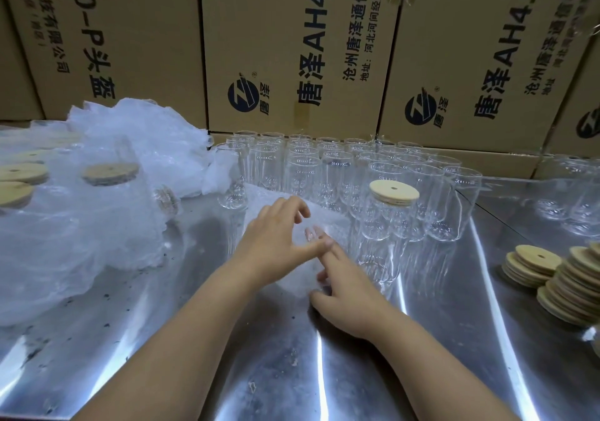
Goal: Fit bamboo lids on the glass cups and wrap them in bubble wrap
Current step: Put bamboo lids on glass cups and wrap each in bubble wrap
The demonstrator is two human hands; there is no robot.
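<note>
Bubble wrap sheet (328, 217) lies just left of the one lidded cup (389, 216), under your hands. It is soft, light and slick, so take an edge. Right hand (344, 287) rests flat, fingers straight. Left hand (279, 235) is arched and its grip is unclear. Bare cups (302, 167) behind number roughly two dozen and look fragile. Lid stacks (532, 263) sit to the right, at least two.

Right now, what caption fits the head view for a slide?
Left hand and right hand on a bubble wrap sheet, one bamboo-lidded glass cup beside rows of unlidded cups.

Left hand (276, 239) and right hand (347, 291) touch bubble wrap (324, 216) on table (292, 355); lidded cup (384, 219) just right, bare cups (302, 167) behind, lid stacks (571, 284) far right.
</note>
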